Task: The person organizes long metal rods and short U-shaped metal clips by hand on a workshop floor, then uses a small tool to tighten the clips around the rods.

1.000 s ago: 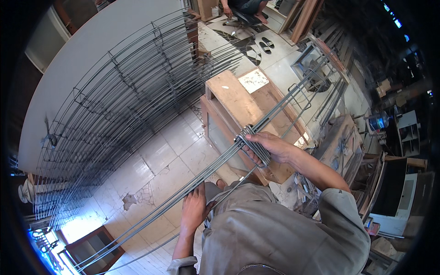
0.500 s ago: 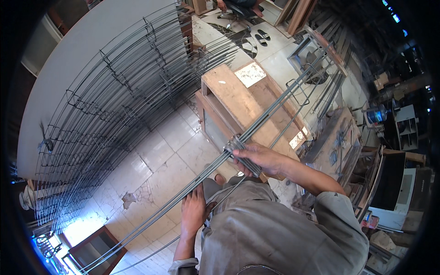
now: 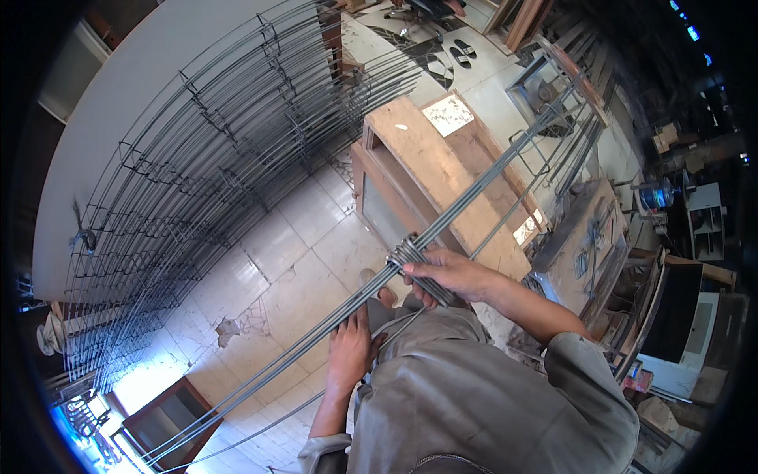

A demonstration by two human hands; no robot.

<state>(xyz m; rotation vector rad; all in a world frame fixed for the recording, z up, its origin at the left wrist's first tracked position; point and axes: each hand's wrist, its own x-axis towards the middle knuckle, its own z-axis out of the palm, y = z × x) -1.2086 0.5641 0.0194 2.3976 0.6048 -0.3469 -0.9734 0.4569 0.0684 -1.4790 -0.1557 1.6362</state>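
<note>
Two hands on one bundle of steel rods

Right hand (image 3: 446, 276) grips the stirrups (image 3: 410, 257) around the rod bundle (image 3: 316, 332); left hand (image 3: 351, 347) closes on the bundle lower down.

Dark grey steel rods (image 3: 442, 229) — pale tan wooden bench (image 3: 442, 170) — white cracked floor tiles (image 3: 268, 276), grey-beige shirt (image 3: 474, 395).

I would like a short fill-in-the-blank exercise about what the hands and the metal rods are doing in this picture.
1. The right hand grips a cluster of bent steel ties around the long ______.
2. The left hand touches the same rods lower down, nearer the person's ______.
3. The rods pass over a ______ table.
4. Finished rebar cages lean against a white ______.

Missing words: rods; body; wooden; wall
</note>
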